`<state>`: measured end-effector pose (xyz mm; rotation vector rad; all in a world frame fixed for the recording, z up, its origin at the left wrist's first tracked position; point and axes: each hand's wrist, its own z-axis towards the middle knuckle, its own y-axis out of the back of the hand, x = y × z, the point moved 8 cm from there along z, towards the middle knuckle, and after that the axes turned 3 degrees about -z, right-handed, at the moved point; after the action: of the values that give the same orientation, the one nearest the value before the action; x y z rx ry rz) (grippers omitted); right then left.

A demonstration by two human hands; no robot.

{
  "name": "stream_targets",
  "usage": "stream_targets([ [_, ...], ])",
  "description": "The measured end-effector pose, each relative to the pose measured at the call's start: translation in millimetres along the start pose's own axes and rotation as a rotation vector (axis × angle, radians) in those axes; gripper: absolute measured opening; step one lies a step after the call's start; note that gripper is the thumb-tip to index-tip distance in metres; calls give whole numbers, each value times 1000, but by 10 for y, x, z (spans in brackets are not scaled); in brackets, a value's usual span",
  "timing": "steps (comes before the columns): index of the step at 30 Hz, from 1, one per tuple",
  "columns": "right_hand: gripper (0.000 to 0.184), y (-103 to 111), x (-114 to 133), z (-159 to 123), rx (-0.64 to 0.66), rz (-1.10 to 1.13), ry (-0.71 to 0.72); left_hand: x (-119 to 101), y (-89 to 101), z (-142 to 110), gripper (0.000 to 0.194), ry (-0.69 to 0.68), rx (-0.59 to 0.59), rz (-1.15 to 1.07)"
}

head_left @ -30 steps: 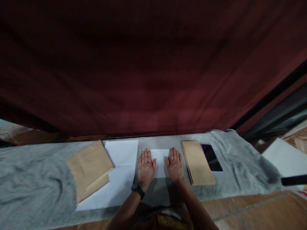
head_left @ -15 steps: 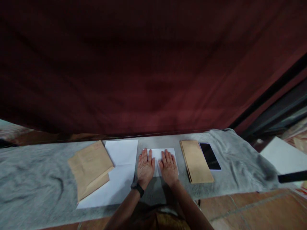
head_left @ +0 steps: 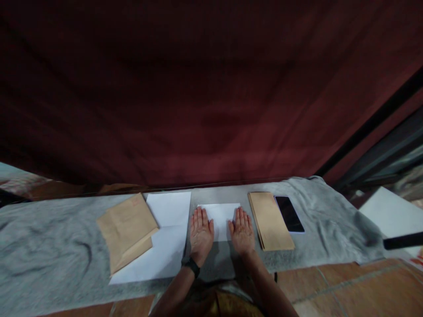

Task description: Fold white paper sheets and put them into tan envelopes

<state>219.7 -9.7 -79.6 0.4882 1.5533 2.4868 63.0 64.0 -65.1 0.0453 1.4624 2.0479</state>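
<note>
Right hand nearer brown envelope stack

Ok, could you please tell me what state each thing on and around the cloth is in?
Left hand: flat, fingers extended, on the small paper's left edge
Right hand: flat, on its right edge
Small white paper: lying flat
Large white paper: creased across, partly covered
Left brown papers: overlapping, askew
Right brown stack: fairly neat
Phone: flat, screen dark
Grey cloth: wrinkled toward both ends

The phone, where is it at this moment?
In the head view, the phone lies on the grey cloth, just right of the brown paper stack, past the right hand.
</note>
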Motion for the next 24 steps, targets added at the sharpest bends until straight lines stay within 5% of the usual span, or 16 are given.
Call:
stream_targets([
  [5,62,-11,-7,2,67,26,-15,-443,-183,-97,55,-179,138,-71],
  [11,56,8,33,69,75,18,-71,-125,-73,-49,56,-116,104,0],
  [18,48,-53,712,226,142,98,173,-19,-76,-62,55,-127,119,60],
  [24,49,-76,455,183,107,67,144,82,-69,-18,54,-49,117,-50],
])
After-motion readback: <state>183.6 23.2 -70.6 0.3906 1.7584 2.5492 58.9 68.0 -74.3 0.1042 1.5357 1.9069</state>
